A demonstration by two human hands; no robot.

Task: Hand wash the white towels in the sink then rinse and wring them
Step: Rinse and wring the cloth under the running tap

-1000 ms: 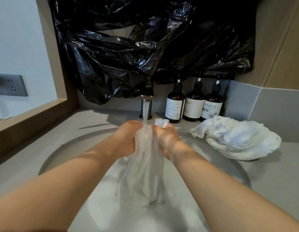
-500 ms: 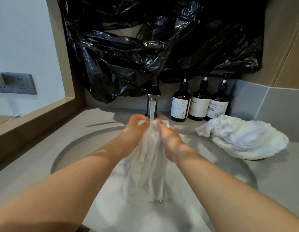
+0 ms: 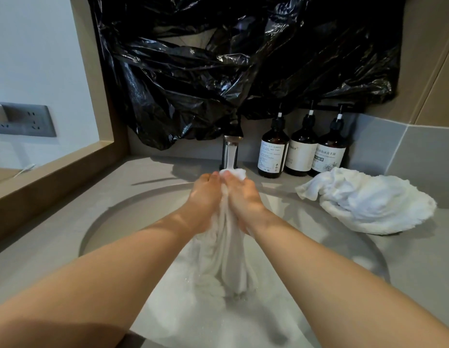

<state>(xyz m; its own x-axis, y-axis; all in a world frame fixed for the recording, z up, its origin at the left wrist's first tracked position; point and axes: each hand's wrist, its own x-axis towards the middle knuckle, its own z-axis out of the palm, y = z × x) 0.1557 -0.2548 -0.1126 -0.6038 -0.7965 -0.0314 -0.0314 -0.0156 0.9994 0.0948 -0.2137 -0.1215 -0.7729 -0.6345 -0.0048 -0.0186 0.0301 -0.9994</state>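
Head view. Desk: Where is the towel in this one?

Caption: A wet white towel (image 3: 231,247) hangs bunched between two bare hands over the round sink (image 3: 112,222). Its top end pokes out just under the faucet (image 3: 231,149), where a stream of water runs onto it. Its lower end trails into whitish, bubbly water in the basin.

Desk: And the grip?

Caption: Both the left hand (image 3: 205,194) and the right hand (image 3: 243,197) clutch the gathered cloth. The fingers curl round it and the two hands sit close side by side. The forearms reach in from the near edge.

Desk: What else is in shot?

Caption: A second white towel (image 3: 369,202) lies crumpled on the grey counter (image 3: 419,259) at the basin's right, apart from the hands. Three dark pump bottles (image 3: 303,151) with pale labels stand in a row behind it, to the right of the faucet. Crinkled black plastic sheeting (image 3: 243,59) covers the wall above. A grey wall socket (image 3: 25,120) sits at far left, beyond a wooden ledge (image 3: 55,177).
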